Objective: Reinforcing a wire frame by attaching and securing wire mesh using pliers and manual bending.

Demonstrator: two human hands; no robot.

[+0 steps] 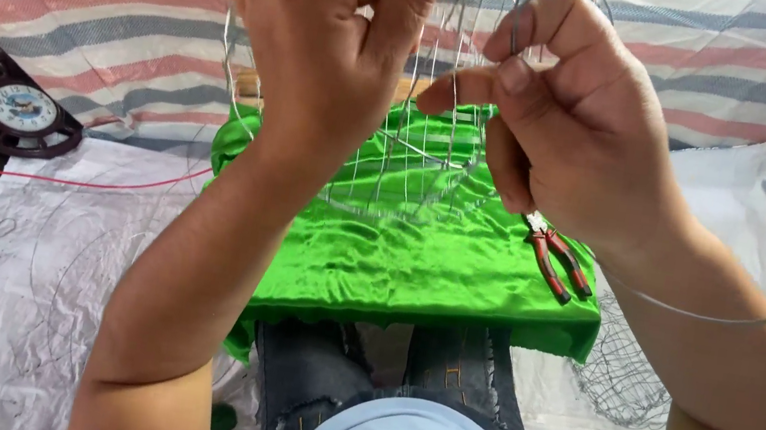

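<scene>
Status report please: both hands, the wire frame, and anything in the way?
Left hand and right hand both raised, pinching wire frame. Frame above green cloth. Pliers idle on cloth; nothing blocking.

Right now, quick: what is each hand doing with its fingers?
Left hand: fingers closed, pinching wires of the wire frame.
Right hand: fingers closed, pinching a thin wire of the same frame.

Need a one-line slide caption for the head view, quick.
Both hands, left and right, pinch thin wires of a wire frame above green satin cloth; red-handled pliers lie nearby.
</scene>
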